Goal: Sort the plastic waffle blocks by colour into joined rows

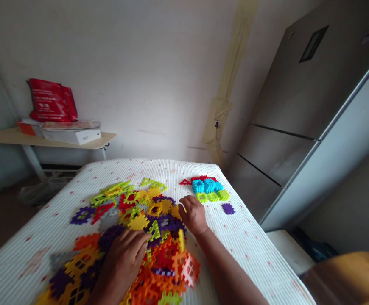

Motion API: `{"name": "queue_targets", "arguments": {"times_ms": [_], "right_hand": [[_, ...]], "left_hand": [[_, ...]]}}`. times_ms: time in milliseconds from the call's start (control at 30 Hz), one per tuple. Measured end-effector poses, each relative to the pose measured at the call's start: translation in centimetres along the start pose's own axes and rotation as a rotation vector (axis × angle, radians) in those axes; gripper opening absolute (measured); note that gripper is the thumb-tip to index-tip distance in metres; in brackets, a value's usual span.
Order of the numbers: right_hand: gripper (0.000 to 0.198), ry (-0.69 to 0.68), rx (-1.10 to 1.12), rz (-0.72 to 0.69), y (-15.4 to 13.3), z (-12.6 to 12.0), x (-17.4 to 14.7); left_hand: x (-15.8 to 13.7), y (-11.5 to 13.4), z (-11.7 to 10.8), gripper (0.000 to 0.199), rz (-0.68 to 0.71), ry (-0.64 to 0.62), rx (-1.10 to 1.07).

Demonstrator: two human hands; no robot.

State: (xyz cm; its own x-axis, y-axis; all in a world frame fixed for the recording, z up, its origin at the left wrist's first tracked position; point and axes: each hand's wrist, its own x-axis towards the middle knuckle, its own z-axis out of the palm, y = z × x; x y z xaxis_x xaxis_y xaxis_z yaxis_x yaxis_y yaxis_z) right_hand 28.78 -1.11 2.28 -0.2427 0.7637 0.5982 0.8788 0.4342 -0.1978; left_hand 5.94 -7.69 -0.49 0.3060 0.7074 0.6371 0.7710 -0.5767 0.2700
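A heap of flat interlocking plastic pieces (130,220) in orange, yellow, purple, red and lime covers the near half of the white ribbed table (254,254). My left hand (122,260) lies palm down on the heap's near part, fingertips at a lime piece. My right hand (193,215) rests on the heap's right edge, fingers curled into the pieces; what it grips is hidden. To the right sits a small joined block (208,189) of cyan, lime and red pieces, with one purple piece (228,208) beside it.
A tall grey fridge (299,118) stands close on the right. A low shelf (47,140) at the back left carries a red bag (52,101) and a white box. A wooden surface (346,275) shows at the bottom right. The wall lies just behind the table.
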Motion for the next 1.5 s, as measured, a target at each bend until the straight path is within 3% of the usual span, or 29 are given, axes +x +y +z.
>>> {"name": "queue_targets", "arguments": {"times_ms": [133, 300, 433, 533, 667, 867, 967, 1133, 1267, 1500], "right_hand": [[0.018, -0.035, 0.277, -0.041, -2.0, -0.5, 0.1], [0.016, -0.121, 0.678, -0.039, -5.0, -1.1, -0.1], [0.016, -0.22, 0.762, -0.112, -6.7, -1.5, -0.4], [0.021, -0.23, 0.675, -0.159, -7.1, -1.8, -0.5], [0.042, -0.256, 0.44, -0.271, -7.5, -2.4, -0.6], [0.025, -0.202, 0.248, -0.334, -7.6, -2.5, -0.4], [0.02, -0.153, 0.207, -0.232, -5.8, -2.2, 0.3], [0.024, -0.083, 0.005, 0.1, -0.1, -1.2, 1.2], [0.027, -0.157, -0.224, 0.302, 3.6, 0.2, 1.1], [0.026, -0.271, -0.307, 0.316, 5.1, 1.7, 1.1]], "left_hand": [[0.1, 0.2, -0.6, 0.02, -0.096, 0.108, -0.136], [0.0, -0.1, -1.3, 0.029, -0.4, 0.104, -0.287], [-0.1, -0.2, -1.5, 0.037, -0.568, 0.114, -0.376], [0.1, 0.0, -1.6, 0.039, -0.637, 0.176, -0.457], [0.4, 0.3, -1.7, 0.039, -0.699, 0.223, -0.593], [0.4, 0.6, -1.6, 0.044, -0.724, 0.218, -0.718], [0.2, 0.5, -1.4, 0.05, -0.734, 0.181, -0.755], [-0.3, 0.3, -1.2, 0.047, -0.718, 0.153, -0.722], [-0.4, 0.2, -1.1, 0.042, -0.679, 0.136, -0.694], [-0.5, 0.0, -0.8, 0.036, -0.641, 0.137, -0.646]]}}
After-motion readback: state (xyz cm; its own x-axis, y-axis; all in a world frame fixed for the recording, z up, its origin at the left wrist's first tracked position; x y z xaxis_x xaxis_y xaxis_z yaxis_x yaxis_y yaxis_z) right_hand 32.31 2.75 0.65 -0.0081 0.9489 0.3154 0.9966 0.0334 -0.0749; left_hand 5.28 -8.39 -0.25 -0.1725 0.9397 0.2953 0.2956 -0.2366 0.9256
